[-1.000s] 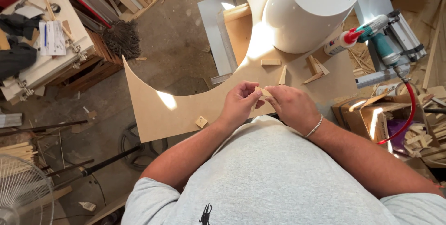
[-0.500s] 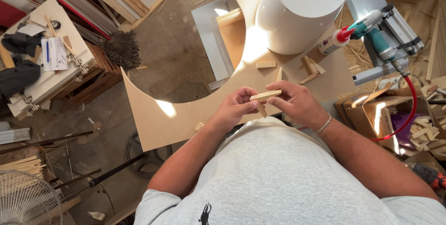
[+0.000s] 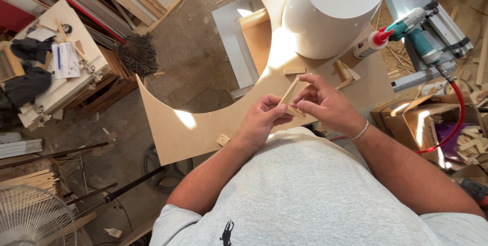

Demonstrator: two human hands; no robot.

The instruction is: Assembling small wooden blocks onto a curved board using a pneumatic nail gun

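Your left hand [image 3: 262, 119] and right hand [image 3: 325, 104] both pinch small wooden strips [image 3: 290, 92] together, held in the air just near the curved board [image 3: 203, 129]. The pinch is only at the fingertips, so a strip could slip and drop to the cluttered floor [image 3: 193, 58]. The glue bottle [image 3: 370, 43] by the white drum [image 3: 335, 12] could tip if nudged.

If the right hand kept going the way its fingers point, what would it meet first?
The right hand points toward the left hand, so it would likely meet the wood strips pinched between them first, then the left fingers. Depth is hard to judge.
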